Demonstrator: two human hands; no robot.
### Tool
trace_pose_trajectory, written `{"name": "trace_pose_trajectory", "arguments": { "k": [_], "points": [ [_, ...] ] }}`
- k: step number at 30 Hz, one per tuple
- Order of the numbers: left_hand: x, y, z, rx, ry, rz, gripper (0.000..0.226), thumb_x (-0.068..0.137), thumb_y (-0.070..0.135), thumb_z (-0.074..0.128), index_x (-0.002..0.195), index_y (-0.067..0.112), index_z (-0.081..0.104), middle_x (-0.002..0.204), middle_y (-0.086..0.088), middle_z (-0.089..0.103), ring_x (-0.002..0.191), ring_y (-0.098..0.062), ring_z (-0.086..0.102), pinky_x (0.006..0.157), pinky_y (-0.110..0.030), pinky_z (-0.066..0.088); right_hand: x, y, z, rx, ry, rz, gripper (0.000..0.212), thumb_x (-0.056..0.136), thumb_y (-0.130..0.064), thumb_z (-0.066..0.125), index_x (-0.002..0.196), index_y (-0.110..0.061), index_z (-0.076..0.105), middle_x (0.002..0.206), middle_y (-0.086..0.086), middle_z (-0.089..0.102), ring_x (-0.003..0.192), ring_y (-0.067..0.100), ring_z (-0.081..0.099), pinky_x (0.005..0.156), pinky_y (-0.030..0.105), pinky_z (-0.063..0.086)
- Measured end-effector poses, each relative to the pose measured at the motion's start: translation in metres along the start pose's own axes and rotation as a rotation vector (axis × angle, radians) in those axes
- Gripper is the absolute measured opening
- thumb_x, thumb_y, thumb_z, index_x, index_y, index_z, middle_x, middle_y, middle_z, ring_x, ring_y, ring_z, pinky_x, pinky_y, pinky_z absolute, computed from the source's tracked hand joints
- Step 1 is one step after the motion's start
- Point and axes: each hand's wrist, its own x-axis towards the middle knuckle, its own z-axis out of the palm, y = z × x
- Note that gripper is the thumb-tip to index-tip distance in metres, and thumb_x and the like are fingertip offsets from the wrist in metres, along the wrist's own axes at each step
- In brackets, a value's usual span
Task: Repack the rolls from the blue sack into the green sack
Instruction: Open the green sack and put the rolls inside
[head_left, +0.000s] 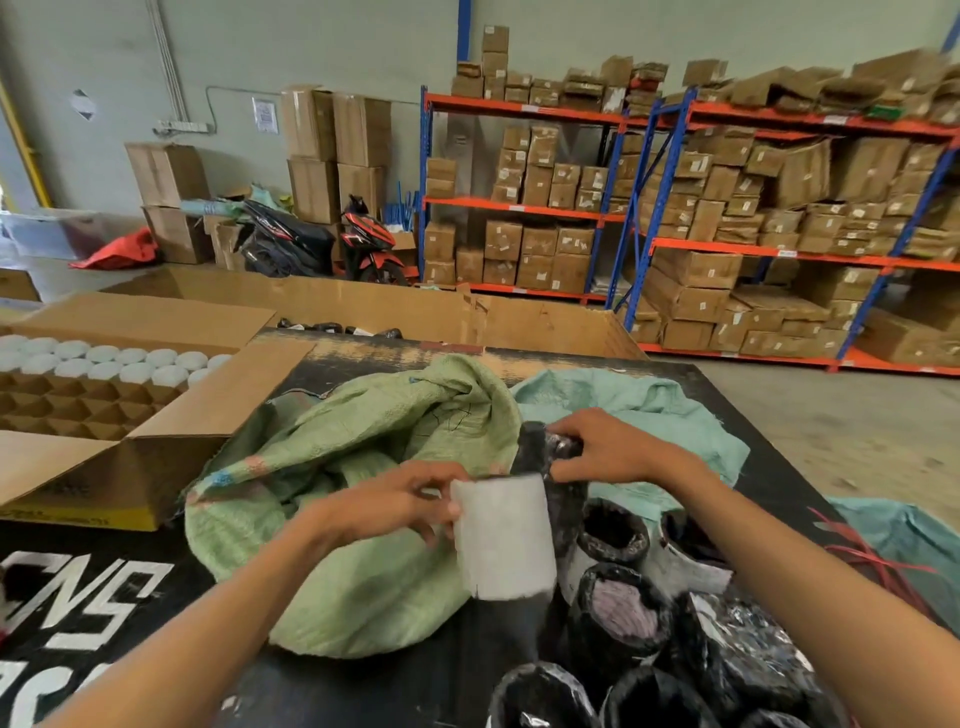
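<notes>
A crumpled green sack (358, 467) lies on the black table, its mouth towards me. A pale blue sack (634, 410) lies flat behind and to the right of it. One roll (506, 540), black-wrapped with a white label, is held upright between the sacks. My left hand (400, 501) grips its labelled left side. My right hand (608, 449) pinches the black wrap at its top. Several more black-wrapped rolls (618, 608) stand bunched at the lower right, below my right arm.
An open cardboard box (104, 405) with honeycomb dividers and white caps sits at the left. Red cords (872, 561) and another blue sack (904, 540) lie at the right table edge. Shelving with boxes (727, 223) and parked motorbikes (322, 239) stand behind.
</notes>
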Motion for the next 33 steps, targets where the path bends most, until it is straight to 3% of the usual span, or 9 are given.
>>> {"name": "trace_pose_trajectory", "arguments": {
  "k": [5,9,14,18,22,25,28,31,33],
  "points": [
    [-0.021,-0.011,-0.052,-0.342,0.283,-0.138,0.043,0.08,0.016,0.053,0.122,0.003,0.057,0.102,-0.018,0.058,0.091,-0.028,0.058,0.075,-0.041,0.057,0.016,-0.017,-0.031,0.305,0.265,0.065,0.023,0.081,-0.026,0.063,0.072,-0.005,0.057,0.065,0.012,0.059,0.059,0.011,0.052,0.058,0.026,0.04],
    [-0.027,-0.045,-0.072,-0.092,0.344,-0.422,0.039,0.082,0.025,0.046,0.115,0.005,0.056,0.114,-0.029,0.055,0.1,-0.036,0.055,0.079,-0.044,0.059,0.052,-0.036,-0.017,0.493,0.482,0.103,0.023,0.091,-0.018,0.06,0.084,0.003,0.061,0.073,0.008,0.063,0.067,0.012,0.057,0.062,0.029,0.044],
    [0.009,-0.089,-0.08,0.227,0.799,-0.49,0.017,0.097,0.016,0.034,0.099,0.007,0.049,0.106,-0.02,0.057,0.094,-0.037,0.057,0.079,-0.047,0.052,0.117,-0.047,0.04,0.387,0.296,0.296,0.03,0.09,-0.034,0.058,0.068,-0.016,0.049,0.068,0.001,0.051,0.062,0.015,0.048,0.057,0.025,0.036],
    [0.024,-0.106,-0.08,0.398,1.079,-0.386,0.016,0.099,0.019,0.041,0.11,0.013,0.051,0.102,-0.012,0.051,0.082,-0.025,0.045,0.072,-0.036,0.037,0.157,-0.043,0.079,0.376,0.205,0.359,0.04,0.092,-0.03,0.059,0.063,-0.018,0.035,0.061,0.001,0.035,0.056,0.014,0.036,0.054,0.028,0.026],
    [0.033,-0.127,-0.083,0.212,1.254,-0.369,0.023,0.098,0.011,0.047,0.117,0.011,0.061,0.112,-0.018,0.058,0.1,-0.03,0.053,0.089,-0.04,0.041,0.182,-0.033,0.119,0.495,0.138,0.455,0.025,0.092,-0.033,0.064,0.093,-0.008,0.062,0.094,0.007,0.065,0.087,0.019,0.062,0.078,0.032,0.046],
    [0.038,-0.146,-0.084,0.043,1.137,-0.364,0.048,0.099,0.013,0.05,0.146,0.01,0.04,0.149,-0.014,0.041,0.136,-0.032,0.041,0.112,-0.045,0.034,0.188,-0.032,0.136,0.607,0.212,0.475,0.046,0.094,-0.031,0.064,0.131,-0.005,0.057,0.133,0.004,0.06,0.126,0.023,0.054,0.108,0.037,0.041],
    [0.034,-0.16,-0.086,0.097,0.758,-0.455,0.073,0.1,0.023,0.049,0.157,0.025,0.002,0.164,-0.001,0.004,0.148,-0.025,0.022,0.119,-0.043,0.024,0.183,-0.034,0.144,0.596,0.127,0.43,0.023,0.1,-0.023,0.056,0.119,-0.011,0.06,0.126,0.002,0.052,0.123,0.021,0.047,0.106,0.03,0.036],
    [0.022,-0.171,-0.095,0.348,0.492,-0.601,0.088,0.094,0.037,0.057,0.156,0.029,-0.005,0.155,-0.011,0.034,0.137,-0.03,0.041,0.112,-0.037,0.035,0.186,-0.014,0.148,0.108,0.041,0.409,0.053,0.091,-0.037,0.067,0.137,-0.019,0.05,0.145,0.007,0.03,0.138,0.031,0.03,0.117,0.045,0.028],
    [0.012,-0.178,-0.103,0.451,0.442,-0.693,0.096,0.082,0.055,0.065,0.153,0.028,0.007,0.145,-0.01,0.047,0.127,-0.029,0.05,0.105,-0.037,0.041,0.187,-0.002,0.138,-0.212,0.045,0.409,0.071,0.081,-0.045,0.074,0.142,-0.026,0.043,0.15,0.008,0.024,0.142,0.036,0.021,0.117,0.056,0.024]
  ]
}}
